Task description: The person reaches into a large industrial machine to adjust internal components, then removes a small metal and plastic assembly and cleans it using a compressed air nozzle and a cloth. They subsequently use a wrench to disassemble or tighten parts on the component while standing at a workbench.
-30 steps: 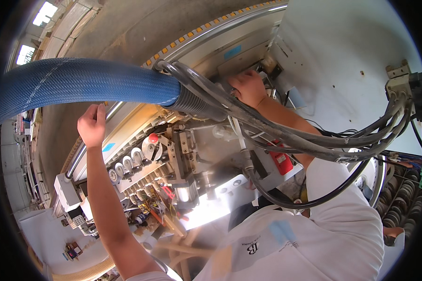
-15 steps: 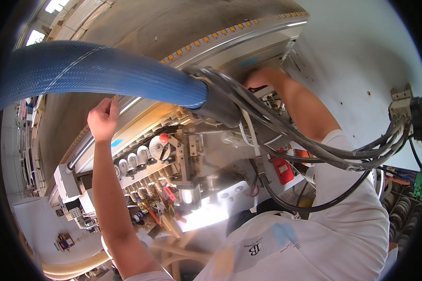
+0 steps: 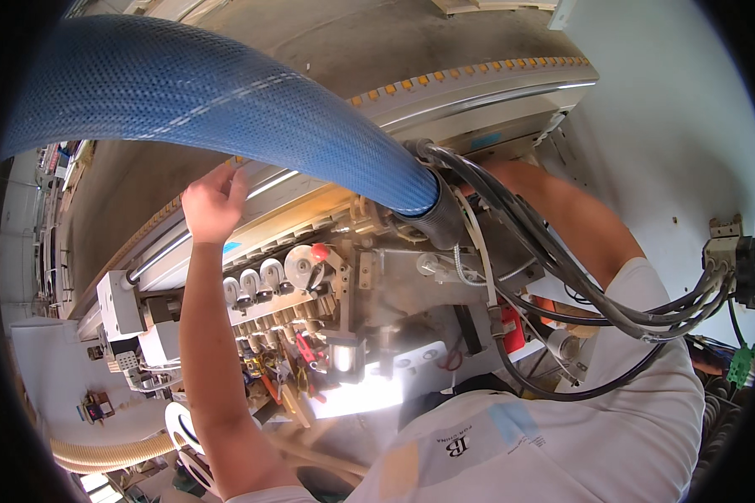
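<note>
- 1 blue hose (image 3: 252, 101) is curving from 10 o'clock to 1 o'clock.
- The left hand (image 3: 214, 205) is curling its fingers between 9 and 10 o'clock, near a silver rail (image 3: 164, 252); I am unable to tell whether its grip is clasping anything.
- The right hand (image 3: 497, 172) is mostly hiding behind black cables (image 3: 637, 325) at 2 o'clock, its grip impossible to tell.
- Pale discs (image 3: 273, 272) are lining up at 9 o'clock beside a red knob (image 3: 320, 251).

Black cables (image 3: 535, 239) mostly hide the right hand (image 3: 497, 173), while the blue hose (image 3: 252, 105) is cut off at left.
</note>
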The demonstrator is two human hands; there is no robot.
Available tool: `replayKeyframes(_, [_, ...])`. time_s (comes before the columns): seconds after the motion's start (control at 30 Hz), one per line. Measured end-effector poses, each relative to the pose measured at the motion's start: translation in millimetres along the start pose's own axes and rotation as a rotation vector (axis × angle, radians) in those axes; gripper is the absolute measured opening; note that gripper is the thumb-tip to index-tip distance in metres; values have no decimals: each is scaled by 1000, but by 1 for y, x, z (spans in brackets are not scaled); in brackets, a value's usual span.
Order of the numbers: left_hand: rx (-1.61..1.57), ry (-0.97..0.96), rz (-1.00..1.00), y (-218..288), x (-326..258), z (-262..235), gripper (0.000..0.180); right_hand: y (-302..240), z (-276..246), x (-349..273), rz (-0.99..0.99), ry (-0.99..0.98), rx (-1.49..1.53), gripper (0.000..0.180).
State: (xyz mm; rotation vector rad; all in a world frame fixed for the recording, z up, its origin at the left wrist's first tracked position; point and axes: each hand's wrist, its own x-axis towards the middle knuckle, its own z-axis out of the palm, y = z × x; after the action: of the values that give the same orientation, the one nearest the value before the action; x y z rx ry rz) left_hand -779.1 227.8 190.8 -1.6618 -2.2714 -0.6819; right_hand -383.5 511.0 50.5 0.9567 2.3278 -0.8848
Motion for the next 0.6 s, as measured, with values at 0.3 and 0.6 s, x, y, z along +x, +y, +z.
replayKeyframes(0.3, [18,-8,7,4,3,-5,23,18,-6,15,-41,-141,67,80])
replayKeyframes(0.6, [-51,7,26,9,11,9,25,24,2,-4,-127,82,-67,73])
